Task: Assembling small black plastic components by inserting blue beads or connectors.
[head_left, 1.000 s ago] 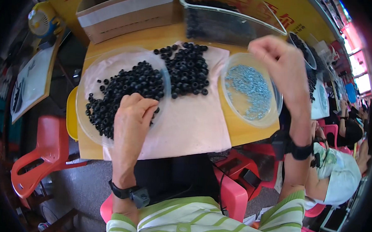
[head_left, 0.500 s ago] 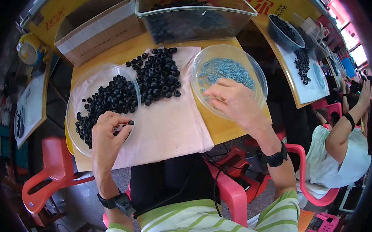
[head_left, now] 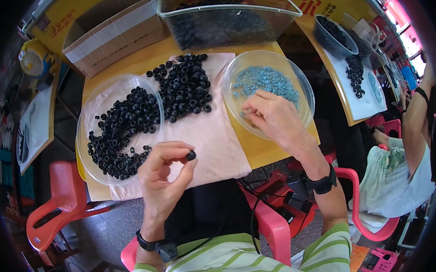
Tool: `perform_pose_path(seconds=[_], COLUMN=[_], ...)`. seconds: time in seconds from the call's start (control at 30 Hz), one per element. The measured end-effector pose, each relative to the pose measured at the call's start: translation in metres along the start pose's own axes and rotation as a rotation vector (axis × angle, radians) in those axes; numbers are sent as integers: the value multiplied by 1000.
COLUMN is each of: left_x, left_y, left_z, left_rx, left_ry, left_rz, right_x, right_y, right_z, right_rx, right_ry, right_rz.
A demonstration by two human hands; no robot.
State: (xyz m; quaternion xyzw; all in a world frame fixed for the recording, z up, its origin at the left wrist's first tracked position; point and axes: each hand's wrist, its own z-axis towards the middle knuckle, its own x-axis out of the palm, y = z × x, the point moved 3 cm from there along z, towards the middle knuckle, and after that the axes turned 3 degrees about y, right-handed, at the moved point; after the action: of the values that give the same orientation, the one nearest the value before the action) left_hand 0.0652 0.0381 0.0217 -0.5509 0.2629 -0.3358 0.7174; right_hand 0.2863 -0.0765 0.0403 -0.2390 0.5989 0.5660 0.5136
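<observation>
My left hand (head_left: 163, 175) is raised over the table's near edge and pinches one small black ring (head_left: 191, 155) between thumb and fingertips. Just left of it stands a clear round bowl (head_left: 89, 112) holding many black rings. A loose heap of black rings (head_left: 183, 87) lies on a pale pink cloth (head_left: 213, 140). My right hand (head_left: 273, 117) reaches into a second clear bowl (head_left: 306, 90) of small light-blue pieces (head_left: 265, 79), fingers curled down among them; whether it holds one is hidden.
A large clear tub (head_left: 223, 17) of black rings and a cardboard box (head_left: 113, 27) stand at the back. Red plastic chairs (head_left: 54, 206) sit at both sides. Another person (head_left: 404, 158) sits at the right by a table with more black rings (head_left: 355, 74).
My left hand has lifted out of the left bowl with one black ring and come toward me. My right hand has dropped from the air into the blue-piece bowl.
</observation>
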Motion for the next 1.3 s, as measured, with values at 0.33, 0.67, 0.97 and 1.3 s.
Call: perform_pose_path(seconds=[0.33,0.67,0.97,1.3], left_x=[5,2,9,12], left_y=[31,30,23,30], left_z=[-10,-10,-3,-4], left_rx=[-184,-229,-152,-87], left_ry=[18,10,15,-81], left_rz=[-173,-234,-170,-57], right_x=[4,-17,7,18], right_y=[1,13,64,70], right_z=[6,4,0,-2], right_rx=[28,108,27,209], right_ry=[50,-15,46,284], right_rz=[60,192,441,651])
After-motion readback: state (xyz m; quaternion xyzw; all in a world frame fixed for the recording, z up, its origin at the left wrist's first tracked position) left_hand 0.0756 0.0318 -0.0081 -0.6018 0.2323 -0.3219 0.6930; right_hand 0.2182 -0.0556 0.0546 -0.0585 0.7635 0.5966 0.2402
